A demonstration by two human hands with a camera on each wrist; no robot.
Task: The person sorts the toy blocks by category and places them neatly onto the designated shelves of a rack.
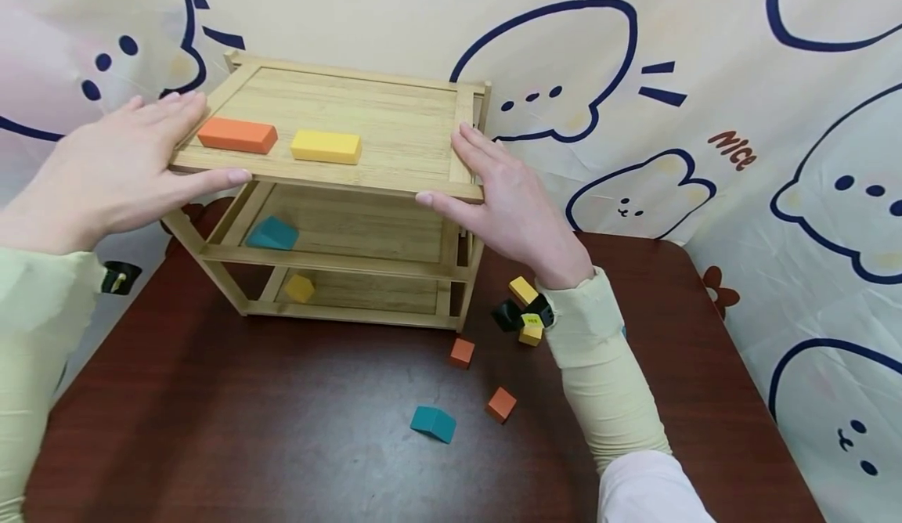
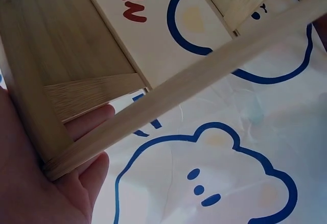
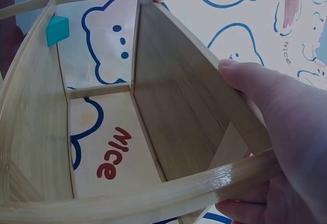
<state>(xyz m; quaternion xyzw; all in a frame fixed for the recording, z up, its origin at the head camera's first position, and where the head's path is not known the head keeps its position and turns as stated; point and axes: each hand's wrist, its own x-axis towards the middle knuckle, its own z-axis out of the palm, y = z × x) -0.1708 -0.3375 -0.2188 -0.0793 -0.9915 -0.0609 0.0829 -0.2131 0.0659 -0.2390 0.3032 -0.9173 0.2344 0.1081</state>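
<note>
A three-tier wooden shelf (image 1: 402,131) stands upright on the table. My left hand (image 1: 123,171) holds its top board at the left front corner, thumb along the front edge and fingers over the side. At the right front corner, my right hand (image 1: 517,202) grips the same board; the right wrist view shows fingertips (image 3: 245,208) behind the leg. An orange block (image 1: 237,135) and a yellow block (image 1: 326,146) lie on top. A teal block (image 1: 272,233) sits on the middle tier, and a yellow block (image 1: 299,289) on the bottom one.
On the dark red-brown table (image 1: 282,429) lie two orange cubes (image 1: 461,352), a teal roof-shaped block (image 1: 433,423) and yellow blocks (image 1: 524,290), partly behind the right wrist camera. A cloth with cartoon drawings (image 1: 775,194) hangs close behind the shelf.
</note>
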